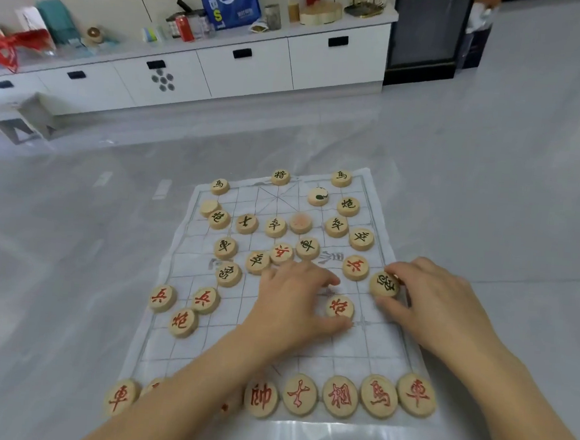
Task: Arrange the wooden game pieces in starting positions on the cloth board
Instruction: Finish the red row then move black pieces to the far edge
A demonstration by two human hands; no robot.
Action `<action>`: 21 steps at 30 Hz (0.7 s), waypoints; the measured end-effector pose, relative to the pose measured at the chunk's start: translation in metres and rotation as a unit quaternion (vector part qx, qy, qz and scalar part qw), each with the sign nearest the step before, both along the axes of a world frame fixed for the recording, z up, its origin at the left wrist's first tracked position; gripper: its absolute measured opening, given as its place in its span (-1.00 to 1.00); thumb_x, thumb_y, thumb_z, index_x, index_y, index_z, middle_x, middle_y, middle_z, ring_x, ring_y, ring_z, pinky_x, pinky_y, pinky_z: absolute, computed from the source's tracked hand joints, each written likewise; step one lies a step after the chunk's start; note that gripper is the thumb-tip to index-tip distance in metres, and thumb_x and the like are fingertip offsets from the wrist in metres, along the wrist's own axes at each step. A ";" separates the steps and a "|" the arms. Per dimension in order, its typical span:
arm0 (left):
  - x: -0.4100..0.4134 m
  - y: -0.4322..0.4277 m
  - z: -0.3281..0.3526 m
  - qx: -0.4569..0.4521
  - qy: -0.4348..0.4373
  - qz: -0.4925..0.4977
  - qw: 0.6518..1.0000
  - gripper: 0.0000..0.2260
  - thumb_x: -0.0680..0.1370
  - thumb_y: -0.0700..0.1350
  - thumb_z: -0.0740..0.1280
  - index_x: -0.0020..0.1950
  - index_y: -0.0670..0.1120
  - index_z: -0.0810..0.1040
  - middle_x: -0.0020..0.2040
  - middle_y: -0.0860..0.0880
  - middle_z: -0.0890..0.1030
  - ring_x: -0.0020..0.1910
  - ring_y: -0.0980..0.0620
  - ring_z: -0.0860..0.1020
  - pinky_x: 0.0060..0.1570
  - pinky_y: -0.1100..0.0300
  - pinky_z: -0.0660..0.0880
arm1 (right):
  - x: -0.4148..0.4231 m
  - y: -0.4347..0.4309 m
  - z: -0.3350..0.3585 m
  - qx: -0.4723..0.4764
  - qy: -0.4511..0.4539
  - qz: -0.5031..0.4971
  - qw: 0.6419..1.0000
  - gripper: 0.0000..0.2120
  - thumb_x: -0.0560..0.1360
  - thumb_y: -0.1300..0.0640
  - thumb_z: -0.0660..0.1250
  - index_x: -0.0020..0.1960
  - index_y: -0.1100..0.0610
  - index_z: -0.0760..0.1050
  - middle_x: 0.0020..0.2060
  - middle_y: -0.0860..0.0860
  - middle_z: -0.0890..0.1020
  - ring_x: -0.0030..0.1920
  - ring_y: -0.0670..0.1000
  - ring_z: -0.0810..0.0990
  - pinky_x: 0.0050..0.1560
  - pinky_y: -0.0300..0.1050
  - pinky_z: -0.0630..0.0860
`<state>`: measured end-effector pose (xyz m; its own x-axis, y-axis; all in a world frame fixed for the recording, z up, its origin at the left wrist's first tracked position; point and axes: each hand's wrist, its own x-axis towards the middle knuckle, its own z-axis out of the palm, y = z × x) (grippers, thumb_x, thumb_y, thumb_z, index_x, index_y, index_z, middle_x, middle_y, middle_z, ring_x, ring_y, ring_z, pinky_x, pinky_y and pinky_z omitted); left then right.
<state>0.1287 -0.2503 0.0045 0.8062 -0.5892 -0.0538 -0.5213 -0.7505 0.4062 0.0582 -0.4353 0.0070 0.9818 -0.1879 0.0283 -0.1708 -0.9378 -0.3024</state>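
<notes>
Head view, looking down on cloth board [183, 346] spread flat on pale floor [489, 199]. Near edge largely filled: red chariot [416, 394], red horse [379, 395], red elephant [340, 396], red advisor [299, 394] and red general [261, 398] lined up side by side, another red chariot [120, 397] at far left corner, gap between partly hidden under left forearm. Red cannon [340, 307] caught between thumb and fingers of left hand [292, 309], pinched and resting on cloth. Black elephant [384, 285] gripped at right edge of board by fingertips of right hand [444, 306]. Second red cannon [182, 322] and two red soldiers [162, 298] bunched near left edge, off their crossings. Middle of board a jumble: black and red discs mixed around river line, one red soldier [355, 267] just beside held elephant. Far row barely begun, only black general [280, 177] and two black horses [341, 178] near proper line; one disc [208, 208] lying face down. Judged roughly a third done: red back rank close, cannons and soldiers unplaced, black side almost wholly left to sort.
</notes>
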 end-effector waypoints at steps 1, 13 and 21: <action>-0.002 -0.003 -0.004 0.016 -0.004 0.001 1.000 -0.52 0.36 0.25 0.41 0.22 0.15 0.47 0.16 0.17 0.46 0.21 0.12 0.32 0.15 0.13 0.14 | 0.000 0.000 -0.001 -0.001 0.001 -0.002 1.000 -0.62 0.49 -0.17 0.23 0.24 -0.04 0.41 0.03 -0.07 0.49 0.04 0.00 0.49 0.03 -0.06 0.39; 0.004 -0.002 -0.009 -0.046 -0.039 0.068 0.996 -0.67 0.35 0.20 0.42 0.03 0.11 0.51 -0.06 0.20 0.44 0.05 0.11 0.41 0.06 0.09 0.25 | 0.002 0.001 -0.004 -0.034 -0.024 -0.009 0.999 -0.63 0.50 -0.16 0.22 0.24 -0.04 0.41 0.02 -0.04 0.48 0.03 0.03 0.49 -0.01 -0.05 0.37; 0.006 -0.002 -0.004 -0.049 -0.024 0.072 0.996 -0.65 0.32 0.27 0.43 -0.03 0.13 0.49 -0.09 0.21 0.47 0.00 0.15 0.40 0.07 0.10 0.23 | 0.006 0.000 -0.005 -0.026 -0.016 -0.016 0.999 -0.65 0.51 -0.15 0.21 0.23 -0.03 0.43 0.03 -0.03 0.48 0.03 0.03 0.48 -0.03 -0.07 0.37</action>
<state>0.1342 -0.2525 0.0003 0.8834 -0.4669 0.0399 -0.4314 -0.7769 0.4586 0.0642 -0.4355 0.0019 0.9736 -0.2173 0.0700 -0.1926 -0.9464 -0.2592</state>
